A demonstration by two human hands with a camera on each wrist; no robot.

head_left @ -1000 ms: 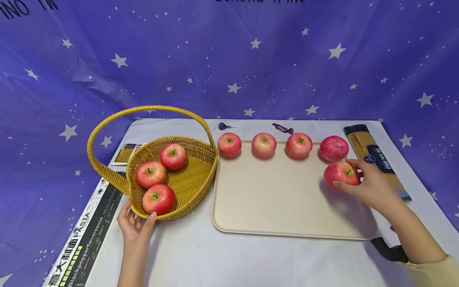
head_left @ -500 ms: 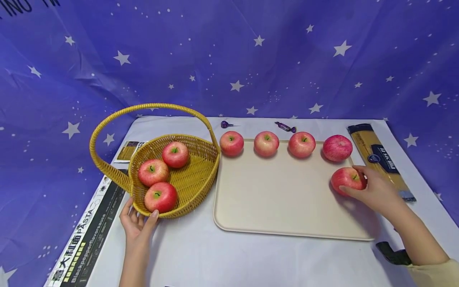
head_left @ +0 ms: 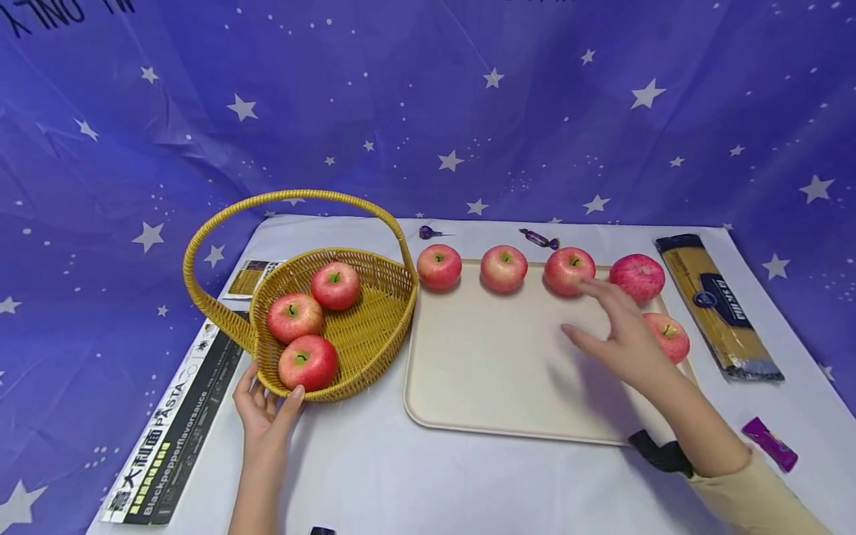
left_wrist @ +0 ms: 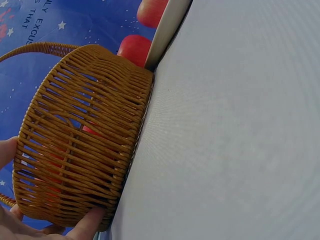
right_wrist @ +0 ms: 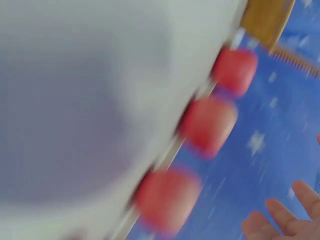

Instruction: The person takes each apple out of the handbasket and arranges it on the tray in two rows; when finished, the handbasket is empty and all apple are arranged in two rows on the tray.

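My left hand [head_left: 263, 420] grips the near-left rim of a yellow wicker basket [head_left: 374, 371], thumb in front and fingers behind. In the left wrist view the fingers lie against the woven wall [left_wrist: 85, 130]. Three red apples, one of them the front apple [head_left: 308, 362], sit in the basket's left part. Above the right part of a beige tray [head_left: 495, 357], my right hand [head_left: 625, 334] is spread with nothing in it. Several apples line the tray's back edge, from the leftmost apple [head_left: 439, 267] to a darker apple [head_left: 637, 279]. Partly behind the right hand, another apple [head_left: 671, 339] rests at the tray's right side.
A pasta packet [head_left: 712, 305] lies right of the tray, with a purple wrapped candy [head_left: 770, 444] nearer the front. Behind the tray are a lollipop [head_left: 431, 232] and another purple candy [head_left: 539, 238]. A black-and-white pasta box [head_left: 177, 423] lies along the left edge.
My right hand set its apple down at the tray's right side, let go and moved left over the tray with fingers spread. The left hand stays at the basket rim.
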